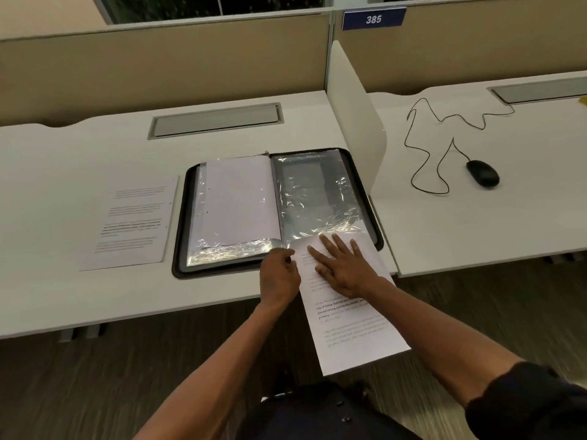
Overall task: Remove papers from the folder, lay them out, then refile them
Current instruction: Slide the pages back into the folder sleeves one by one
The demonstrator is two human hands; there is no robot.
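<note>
A black folder lies open in the middle of the frame on the pale desk, its clear plastic sleeves spread on both sides; the left sleeve holds a blank white sheet, the right sleeve looks empty and shiny; a printed sheet lies with its top edge at the lower mouth of the right sleeve, the rest running down and right past the desk's front edge over the dark floor; whether its top is inside the sleeve or on top of it I cannot tell; the right hand lies flat on this sheet with fingers straight and spread, its grip open, pressing the paper; the left hand, just beside it at the sheet's left edge, has its fingers curled and seems to pinch the paper's edge or the sleeve's, though the exact hold is hidden; a second printed sheet lies flat on the desk just left of the folder, apart from it; to the right, beyond a white divider, a black mouse with a looping cable sits on the neighbouring desk; a blue sign at the top reads 385
</note>
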